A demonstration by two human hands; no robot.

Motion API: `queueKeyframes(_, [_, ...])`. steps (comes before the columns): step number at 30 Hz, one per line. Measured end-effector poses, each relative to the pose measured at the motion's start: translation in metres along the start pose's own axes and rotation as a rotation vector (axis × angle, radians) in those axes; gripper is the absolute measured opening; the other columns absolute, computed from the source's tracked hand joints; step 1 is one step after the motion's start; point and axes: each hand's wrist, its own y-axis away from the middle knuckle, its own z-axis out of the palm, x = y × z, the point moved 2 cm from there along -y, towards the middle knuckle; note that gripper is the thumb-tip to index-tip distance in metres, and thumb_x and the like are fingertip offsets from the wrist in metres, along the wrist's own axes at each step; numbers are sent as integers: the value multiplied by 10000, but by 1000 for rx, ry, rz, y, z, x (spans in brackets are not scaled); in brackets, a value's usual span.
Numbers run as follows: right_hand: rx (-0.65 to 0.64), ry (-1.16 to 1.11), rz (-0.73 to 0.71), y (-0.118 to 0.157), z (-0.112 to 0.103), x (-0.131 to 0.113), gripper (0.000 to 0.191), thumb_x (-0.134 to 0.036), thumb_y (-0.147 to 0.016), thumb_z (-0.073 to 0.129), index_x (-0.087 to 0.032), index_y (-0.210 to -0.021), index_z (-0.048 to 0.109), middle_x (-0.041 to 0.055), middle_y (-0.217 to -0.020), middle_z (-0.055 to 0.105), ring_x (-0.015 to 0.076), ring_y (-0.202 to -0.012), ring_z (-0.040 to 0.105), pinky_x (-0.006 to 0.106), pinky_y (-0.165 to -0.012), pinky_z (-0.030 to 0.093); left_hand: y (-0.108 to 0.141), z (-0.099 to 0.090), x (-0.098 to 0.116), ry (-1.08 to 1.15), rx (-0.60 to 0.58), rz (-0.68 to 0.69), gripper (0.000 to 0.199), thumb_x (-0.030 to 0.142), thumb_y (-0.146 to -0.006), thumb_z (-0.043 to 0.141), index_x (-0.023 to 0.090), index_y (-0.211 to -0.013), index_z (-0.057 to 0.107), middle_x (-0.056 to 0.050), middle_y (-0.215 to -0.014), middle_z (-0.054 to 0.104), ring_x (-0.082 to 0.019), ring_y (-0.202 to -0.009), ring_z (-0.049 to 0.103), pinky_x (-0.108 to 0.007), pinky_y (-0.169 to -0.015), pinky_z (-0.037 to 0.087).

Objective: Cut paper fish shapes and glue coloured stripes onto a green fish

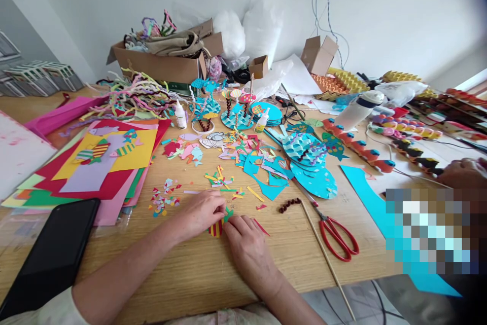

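A small paper fish with red and yellow stripes and a green tail lies on the table between my hands. My left hand is closed, its fingers curled at the fish's upper edge. From the right, my right hand bends its fingers over the fish and covers part of it. What the fingertips pinch is partly hidden. A thin red paper strip sticks out beside my right hand. Just beyond are a green strip and a pile of narrow coloured strips.
Red-handled scissors and a wooden stick lie at right. Coloured paper sheets and a black phone are at left. Glue bottles, blue paper scraps and a cardboard box stand farther back. Another person's hand is at far right.
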Motion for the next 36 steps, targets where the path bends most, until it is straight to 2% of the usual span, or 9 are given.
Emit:
queueKeyframes(6, [27,14,-7,-1,-1,0,53,-129,-829,553,-172,-819,580,19,-784,585,158,-705,482,271,-625,378,0,-2,2,-4,-8,-2,129,99,-745,539,175,-651,585,9,-720,555,-139,-702,519,-224,-629,372])
queueKeyframes(16, [-1,-4,-3,-2,-3,-1,53,-137,-836,548,-177,-817,577,20,-793,588,158,-718,488,270,-639,391,0,0,1,-9,-8,14,144,89,-742,529,179,-639,574,14,-700,543,-140,-699,512,-228,-633,370])
queueKeyframes(25, [9,3,-7,-2,0,-1,49,-123,-803,586,-170,-803,573,14,-794,584,168,-716,483,281,-632,374,0,-3,4,-11,-20,-15,116,87,-729,549,175,-661,582,9,-717,551,-142,-693,514,-229,-626,372])
queueKeyframes(36, [21,-45,3,-1,-3,-2,125,-139,-851,486,-176,-784,584,31,-766,570,158,-724,490,268,-648,382,1,-8,11,-4,-18,-50,143,49,-728,510,182,-748,559,23,-715,550,-135,-673,507,-228,-620,381])
